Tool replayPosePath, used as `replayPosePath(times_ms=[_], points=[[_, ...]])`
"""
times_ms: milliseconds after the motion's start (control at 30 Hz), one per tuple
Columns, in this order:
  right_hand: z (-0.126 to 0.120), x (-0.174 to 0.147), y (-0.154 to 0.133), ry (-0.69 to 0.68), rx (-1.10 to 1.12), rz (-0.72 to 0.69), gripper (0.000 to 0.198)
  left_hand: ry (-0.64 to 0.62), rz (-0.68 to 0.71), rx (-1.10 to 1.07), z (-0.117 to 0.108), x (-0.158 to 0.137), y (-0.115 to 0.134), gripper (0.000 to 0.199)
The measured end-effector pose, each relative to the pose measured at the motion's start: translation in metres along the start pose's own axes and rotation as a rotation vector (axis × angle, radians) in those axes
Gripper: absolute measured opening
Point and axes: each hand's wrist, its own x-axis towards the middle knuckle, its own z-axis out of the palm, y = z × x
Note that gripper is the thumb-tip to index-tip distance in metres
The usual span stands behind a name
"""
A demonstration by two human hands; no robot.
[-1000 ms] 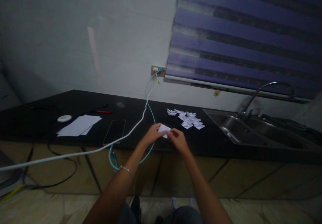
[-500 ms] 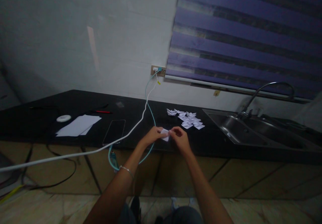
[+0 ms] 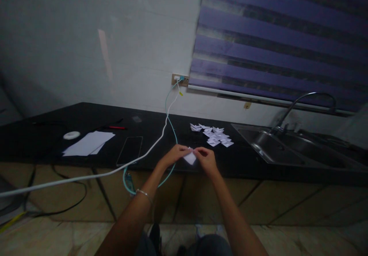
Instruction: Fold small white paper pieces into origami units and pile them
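Observation:
Between my hands is a small folded piece of white paper (image 3: 190,158), diamond-shaped with one corner pointing toward me, over the front part of the black counter. My left hand (image 3: 176,153) pinches its upper left side. My right hand (image 3: 205,158) grips the upper right side between thumb and fingers, and the two sets of fingertips almost meet at the top. Just beyond, to the right, several folded white paper boats (image 3: 216,135) lie grouped on the counter.
Left on the black counter (image 3: 161,127) are white paper sheets (image 3: 87,144), a white round object (image 3: 71,135), a red pen (image 3: 117,128) and a phone (image 3: 130,151). A white cable (image 3: 151,147) crosses left of my hands. A steel sink (image 3: 266,144) lies right.
The folded paper has turned so that a corner points down toward me, and more of its face shows. My fingertips have come closer together along its top.

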Motion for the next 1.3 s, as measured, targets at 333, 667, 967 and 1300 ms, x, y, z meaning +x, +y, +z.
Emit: replayPosePath(times_ms=[333,667,967,1300], points=[[-0.0001,0.0001,0.0022,-0.033,-0.003,0.006,0.022,0.105,0.086,0.038,-0.0004,0.0007,-0.0065,0.033],[0.0022,-0.0013,-0.0028,-0.040,-0.015,0.001,0.022,0.095,0.101,0.066,-0.0025,0.0024,-0.0061,0.038],[-0.0023,0.0027,0.0029,0.077,0.041,0.015,0.024,0.036,0.042,0.060,0.0039,0.0004,0.0005,0.043],[-0.0007,0.0011,-0.0040,0.064,0.111,0.092,0.031,-0.003,-0.003,0.242,0.0000,-0.0041,-0.0007,0.054]])
